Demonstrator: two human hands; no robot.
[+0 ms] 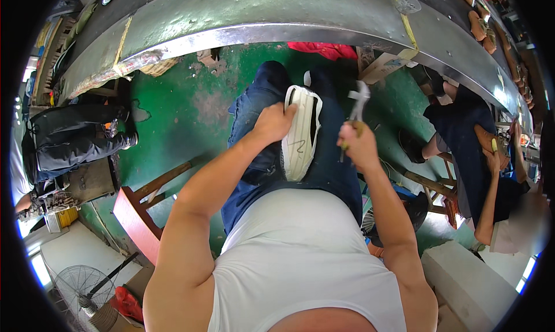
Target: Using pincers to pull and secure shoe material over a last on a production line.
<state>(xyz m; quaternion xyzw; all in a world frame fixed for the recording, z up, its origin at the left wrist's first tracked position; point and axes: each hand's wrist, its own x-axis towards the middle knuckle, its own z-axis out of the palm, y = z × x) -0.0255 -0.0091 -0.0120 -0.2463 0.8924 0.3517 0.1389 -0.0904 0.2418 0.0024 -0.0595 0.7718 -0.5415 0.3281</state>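
Observation:
A shoe [300,138] lies bottom up across my thighs, its pale insole ringed by a white-and-black turned-in edge. Near its upper left side, my left hand [274,123] is closed round it, the thumb resting over the rim. To the right of the shoe and apart from it, my right hand [359,144] is raised in a fist round a metal tool that looks like lasting pincers [362,99]. The pincers' head points away from me and is smeared by motion. Most of their handles are hidden in my fist.
A metal-covered workbench [260,20] curves across the far side, bearing a clear cup [406,2]. Brown shoes [483,28] stand at far right. One co-worker [462,135] sits right, holding a brown shoe; another person's legs [81,132] show left. A fan [84,291] stands lower left.

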